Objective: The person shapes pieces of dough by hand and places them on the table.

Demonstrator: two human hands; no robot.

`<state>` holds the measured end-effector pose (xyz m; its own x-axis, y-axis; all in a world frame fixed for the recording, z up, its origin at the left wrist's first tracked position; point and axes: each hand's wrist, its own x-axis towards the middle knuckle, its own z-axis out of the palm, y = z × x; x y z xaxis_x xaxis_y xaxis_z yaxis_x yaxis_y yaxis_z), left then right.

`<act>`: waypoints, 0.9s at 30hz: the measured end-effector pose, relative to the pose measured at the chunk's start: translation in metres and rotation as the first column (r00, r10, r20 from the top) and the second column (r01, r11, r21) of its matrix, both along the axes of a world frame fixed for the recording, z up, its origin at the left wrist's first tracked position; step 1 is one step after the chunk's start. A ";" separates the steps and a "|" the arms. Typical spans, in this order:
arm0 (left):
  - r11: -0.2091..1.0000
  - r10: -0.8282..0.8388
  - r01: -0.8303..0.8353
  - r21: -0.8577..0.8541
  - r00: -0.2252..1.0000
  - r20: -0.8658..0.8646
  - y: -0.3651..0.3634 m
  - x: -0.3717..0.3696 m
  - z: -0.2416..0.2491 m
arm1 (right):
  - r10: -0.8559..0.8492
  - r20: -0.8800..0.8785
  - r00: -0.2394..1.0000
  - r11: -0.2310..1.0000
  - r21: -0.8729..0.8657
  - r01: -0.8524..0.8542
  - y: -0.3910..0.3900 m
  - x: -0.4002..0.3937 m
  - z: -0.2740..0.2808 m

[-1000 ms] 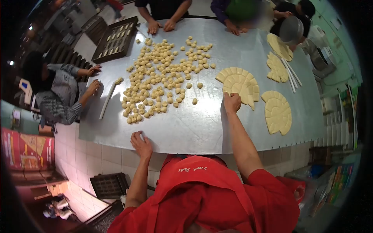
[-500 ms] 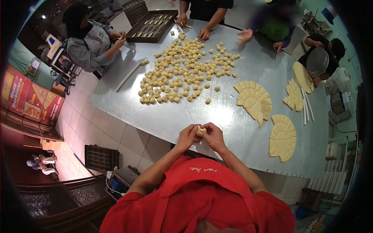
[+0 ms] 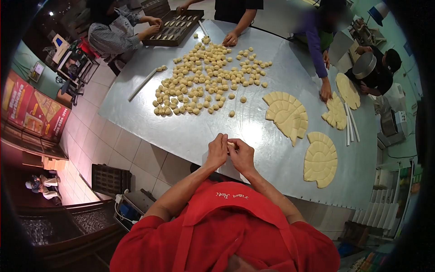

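Observation:
Just over the near table edge, my left hand [image 3: 217, 152] and my right hand [image 3: 242, 155] are closed together on a small dough piece [image 3: 231, 144]. Only a sliver of it shows; the fingers cover the rest. Beyond them on the metal table [image 3: 195, 136] lies a wide spread of small pale dough balls [image 3: 190, 86]. A single dough ball [image 3: 231, 114] is the closest to my hands. To the right are a scored dough sheet [image 3: 286, 115] with pieces cut away and another scored dough sheet [image 3: 321, 158].
Across the table a co-worker's hand [image 3: 230, 39] rests by the balls, and another person's hands [image 3: 152, 27] reach over a dark tray [image 3: 161, 43] of shaped dough. At right, a purple-sleeved hand [image 3: 326, 90] touches a cut dough sheet [image 3: 335, 113] near white rods [image 3: 350, 124].
The dough between my hands is now mostly covered by my fingers. The purple-sleeved person has reached down to a dough sheet, and the checked-sleeved person has moved hands to the tray.

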<state>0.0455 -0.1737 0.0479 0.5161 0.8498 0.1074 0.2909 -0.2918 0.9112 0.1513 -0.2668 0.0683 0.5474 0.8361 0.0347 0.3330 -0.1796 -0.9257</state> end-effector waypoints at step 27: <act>0.742 -0.288 0.396 0.541 0.917 -0.275 0.144 -0.024 -0.056 | 0.191 0.677 0.711 0.940 0.083 -0.331 0.074 0.019 -0.072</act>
<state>0.0218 -0.0300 -0.0083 0.8147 0.4173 0.4027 0.1956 -0.8515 0.4866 0.1702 -0.1925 -0.0041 0.0908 0.8806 0.4651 0.8704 0.1567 -0.4667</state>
